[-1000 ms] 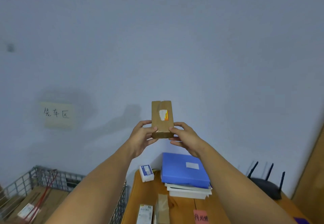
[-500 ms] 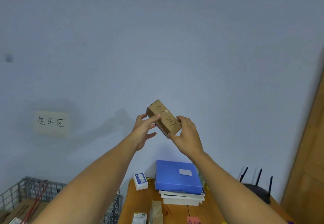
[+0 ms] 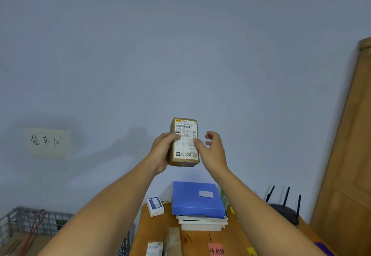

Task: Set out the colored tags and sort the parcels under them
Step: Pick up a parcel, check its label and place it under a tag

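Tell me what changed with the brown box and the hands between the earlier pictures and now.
The brown box was turned over: its shipping label now faces the camera and it stands upright. The left hand grips its side; the right hand has let go and is open beside it. The blue folder, the pink tag and the table stayed in place.

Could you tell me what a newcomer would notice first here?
The brown parcel stands out, held upright mid-frame against the wall, shipping label facing the camera; the left hand grips it, the right hand is open by its edge. A handwritten sign hangs on the wall at left, and a blue box tops a stack on the wooden table.
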`<state>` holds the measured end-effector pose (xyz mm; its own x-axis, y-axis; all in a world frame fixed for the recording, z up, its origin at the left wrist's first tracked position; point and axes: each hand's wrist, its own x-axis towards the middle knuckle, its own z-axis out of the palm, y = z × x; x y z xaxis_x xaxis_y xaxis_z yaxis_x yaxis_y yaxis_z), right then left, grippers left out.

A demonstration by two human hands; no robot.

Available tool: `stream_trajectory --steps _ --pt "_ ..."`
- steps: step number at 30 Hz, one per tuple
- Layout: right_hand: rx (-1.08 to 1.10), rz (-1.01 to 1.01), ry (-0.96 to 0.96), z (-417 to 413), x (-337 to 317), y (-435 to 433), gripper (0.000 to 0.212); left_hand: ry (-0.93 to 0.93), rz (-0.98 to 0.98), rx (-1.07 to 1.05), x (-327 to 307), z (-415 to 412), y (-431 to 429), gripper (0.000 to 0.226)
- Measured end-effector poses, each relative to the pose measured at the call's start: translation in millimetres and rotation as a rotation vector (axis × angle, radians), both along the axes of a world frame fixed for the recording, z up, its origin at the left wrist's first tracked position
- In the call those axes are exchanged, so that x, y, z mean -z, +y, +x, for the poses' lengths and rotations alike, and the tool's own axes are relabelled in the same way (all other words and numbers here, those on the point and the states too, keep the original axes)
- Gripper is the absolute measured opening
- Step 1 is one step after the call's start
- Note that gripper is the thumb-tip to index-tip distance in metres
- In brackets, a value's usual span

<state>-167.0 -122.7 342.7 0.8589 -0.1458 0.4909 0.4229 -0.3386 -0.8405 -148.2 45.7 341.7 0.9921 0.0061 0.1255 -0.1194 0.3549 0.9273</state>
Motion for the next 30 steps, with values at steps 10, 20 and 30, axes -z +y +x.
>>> stream_trajectory --steps 10,20,30 --pt "-0.375 0.307 0.282 -5.2 10.0 -10.3 0.027 -0.022 0.100 0.066 2.0 -3.2 4.3 0.033" --pt "-0.329 0.277 0.240 -8.5 12.9 -19.9 0.033 -0.105 0.152 0.026 6.4 -5.8 11.7 0.037" --pt "-0.353 0.252 0.284 -2.8 22.5 -24.1 0.035 -0.118 0.168 0.056 13.9 -5.7 14.9 0.040"
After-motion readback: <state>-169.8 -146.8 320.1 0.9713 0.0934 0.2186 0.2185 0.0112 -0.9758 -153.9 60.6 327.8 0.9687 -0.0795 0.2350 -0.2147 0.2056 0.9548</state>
